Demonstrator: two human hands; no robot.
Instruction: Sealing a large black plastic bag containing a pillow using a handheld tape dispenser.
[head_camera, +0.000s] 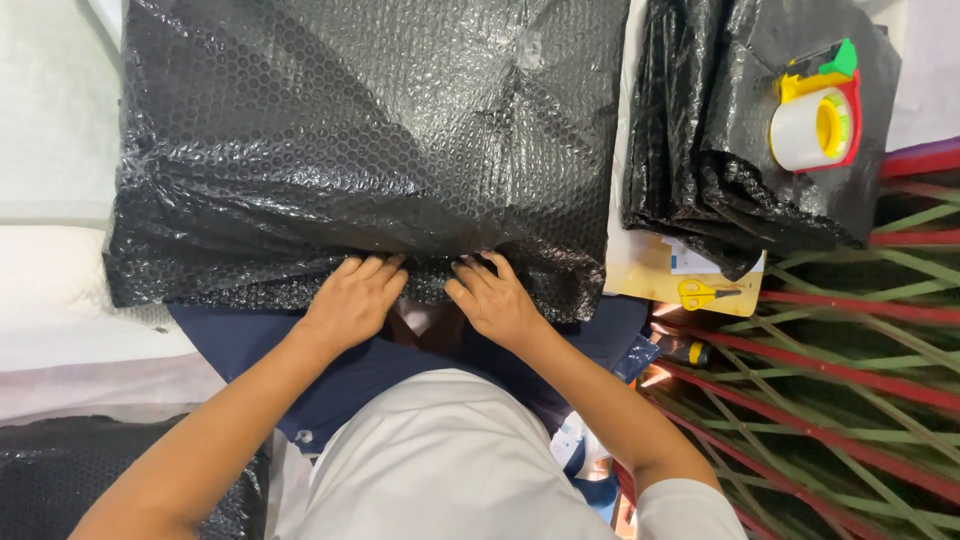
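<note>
Both hands press side by side on the near edge of a large bundle wrapped in black bubble wrap. The left hand and right hand each keep a narrow grip, fingers curled into the plastic, the bundle stretching away beyond them. A tape dispenser sits well to the right.

black bubble wrap, yellow scissors

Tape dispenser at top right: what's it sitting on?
The tape dispenser rests on a folded pile of black bubble wrap. Whatever lies beneath that pile is covered.
</note>
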